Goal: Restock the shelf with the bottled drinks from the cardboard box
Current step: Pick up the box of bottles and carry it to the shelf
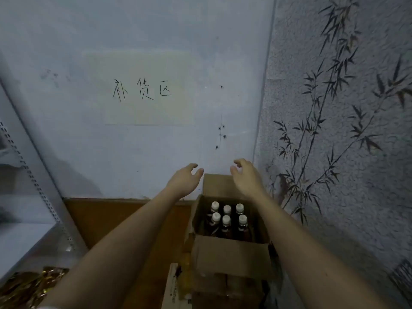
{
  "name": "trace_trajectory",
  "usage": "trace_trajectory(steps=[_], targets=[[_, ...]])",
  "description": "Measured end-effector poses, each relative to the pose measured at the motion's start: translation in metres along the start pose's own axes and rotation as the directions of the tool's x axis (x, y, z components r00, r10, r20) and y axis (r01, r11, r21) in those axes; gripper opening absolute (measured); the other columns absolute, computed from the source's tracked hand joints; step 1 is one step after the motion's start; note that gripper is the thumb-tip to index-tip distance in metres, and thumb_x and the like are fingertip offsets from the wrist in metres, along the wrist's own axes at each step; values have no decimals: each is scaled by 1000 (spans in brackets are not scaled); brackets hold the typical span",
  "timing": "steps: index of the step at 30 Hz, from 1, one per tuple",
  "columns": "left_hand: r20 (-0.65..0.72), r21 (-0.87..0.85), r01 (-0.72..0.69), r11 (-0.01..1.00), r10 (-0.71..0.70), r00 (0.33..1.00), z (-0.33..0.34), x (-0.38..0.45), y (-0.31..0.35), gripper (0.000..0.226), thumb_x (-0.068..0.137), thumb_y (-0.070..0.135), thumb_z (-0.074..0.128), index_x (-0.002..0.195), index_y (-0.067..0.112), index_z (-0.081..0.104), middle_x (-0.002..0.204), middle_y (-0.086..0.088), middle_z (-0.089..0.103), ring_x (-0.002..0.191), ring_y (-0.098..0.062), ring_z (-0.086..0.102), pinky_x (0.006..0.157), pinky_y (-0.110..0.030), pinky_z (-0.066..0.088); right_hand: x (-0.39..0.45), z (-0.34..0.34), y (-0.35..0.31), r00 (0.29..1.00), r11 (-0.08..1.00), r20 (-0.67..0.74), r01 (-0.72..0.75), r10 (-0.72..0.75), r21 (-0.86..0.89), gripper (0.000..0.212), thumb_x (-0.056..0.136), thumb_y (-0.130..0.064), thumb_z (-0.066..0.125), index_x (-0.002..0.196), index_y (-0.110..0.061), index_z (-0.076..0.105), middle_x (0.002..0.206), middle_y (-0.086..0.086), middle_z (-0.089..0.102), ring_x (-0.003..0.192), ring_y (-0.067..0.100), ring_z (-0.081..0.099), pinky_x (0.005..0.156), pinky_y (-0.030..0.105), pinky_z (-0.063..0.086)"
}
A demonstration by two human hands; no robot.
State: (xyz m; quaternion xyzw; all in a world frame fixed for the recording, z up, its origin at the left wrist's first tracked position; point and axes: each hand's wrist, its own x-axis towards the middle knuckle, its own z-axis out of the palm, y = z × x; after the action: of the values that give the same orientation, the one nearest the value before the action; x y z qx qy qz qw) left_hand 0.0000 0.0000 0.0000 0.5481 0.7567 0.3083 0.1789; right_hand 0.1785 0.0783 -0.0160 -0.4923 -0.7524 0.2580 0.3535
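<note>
An open cardboard box (229, 253) stands on the floor in the corner, its flaps up. Inside it stand several bottled drinks (226, 221) with white caps and dark amber contents, in two rows. My left hand (185, 180) hovers above and beyond the box's left side, fingers apart, holding nothing. My right hand (246, 177) hovers above the box's far flap, fingers curled and apart, also holding nothing. Both forearms reach out over the box. The white metal shelf (29, 237) is at the left edge, its perforated upright slanting up.
A pale wall straight ahead carries a taped paper sign (142, 90) with handwritten characters. A textured wall with a bamboo print (334, 130) closes the right side. Gold-wrapped packets (26, 288) lie at the bottom left. More cardboard sits under the box.
</note>
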Motion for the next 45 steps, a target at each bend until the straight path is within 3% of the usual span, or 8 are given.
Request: trace_trajectory(steps=[8, 10, 14, 20, 26, 31, 40, 45], targets=[[90, -277, 244, 930, -227, 970, 59, 1, -47, 54, 99, 37, 46, 146, 13, 35, 140, -15, 48, 123, -31, 50, 97, -41, 44, -25, 17, 96, 945, 946, 56, -323, 322, -1, 26, 93, -21, 51, 113, -6, 54, 111, 18, 59, 109, 33, 57, 92, 40, 46], [137, -327, 295, 898, -264, 955, 75, 7, -61, 56, 99, 36, 47, 147, 12, 31, 128, -10, 56, 112, -26, 56, 88, -36, 46, -32, 24, 119, 934, 939, 99, -337, 342, -71, 30, 92, -18, 52, 120, -6, 54, 122, 18, 60, 113, 35, 57, 96, 44, 47], [214, -369, 374, 851, -314, 925, 107, 18, -79, 54, 96, 29, 54, 145, 17, 34, 143, -10, 47, 124, -30, 49, 100, -44, 45, -39, 43, 144, 894, 893, 147, -383, 422, -235, 53, 91, -16, 49, 141, -3, 35, 151, 20, 36, 131, 39, 44, 107, 45, 40], [273, -372, 402, 837, -315, 909, 140, 36, -109, 65, 84, 21, 64, 142, 21, 36, 132, -8, 56, 118, -29, 55, 99, -51, 47, -39, 65, 170, 783, 772, 43, -600, 620, -210, 50, 91, -10, 50, 136, 5, 33, 128, 31, 56, 117, 45, 55, 94, 43, 45], [313, -400, 420, 815, -309, 898, 158, 57, -133, 55, 86, 22, 63, 137, 27, 44, 128, -4, 59, 117, -28, 56, 97, -54, 49, -40, 68, 187, 807, 808, 65, -580, 587, -103, 38, 86, -4, 49, 123, -8, 58, 117, 22, 67, 108, 40, 61, 89, 37, 47], [308, -432, 397, 810, -281, 909, 160, 55, -139, 47, 90, 37, 55, 136, 37, 47, 126, 0, 61, 113, -26, 59, 96, -52, 49, -61, 67, 190, 800, 789, 155, -599, 580, 141, 53, 91, 5, 40, 139, -15, 48, 137, 12, 55, 130, 29, 47, 113, 44, 35], [272, -404, 347, 846, -251, 929, 137, 10, -144, 40, 98, 32, 49, 137, 33, 47, 126, -1, 61, 115, -26, 58, 97, -51, 48, -100, 53, 171, 774, 685, 165, -622, 611, 379, 49, 92, 8, 39, 128, -18, 59, 119, 10, 65, 110, 25, 60, 101, 39, 47], [245, -434, 378, 818, -297, 923, 133, -24, -154, 38, 99, 13, 43, 127, 36, 53, 108, 11, 64, 100, -14, 61, 69, -26, 55, -124, 46, 174, 793, 682, 162, -593, 587, 428, 50, 91, 7, 39, 117, -26, 66, 105, 0, 69, 95, 17, 64, 90, 37, 53]])
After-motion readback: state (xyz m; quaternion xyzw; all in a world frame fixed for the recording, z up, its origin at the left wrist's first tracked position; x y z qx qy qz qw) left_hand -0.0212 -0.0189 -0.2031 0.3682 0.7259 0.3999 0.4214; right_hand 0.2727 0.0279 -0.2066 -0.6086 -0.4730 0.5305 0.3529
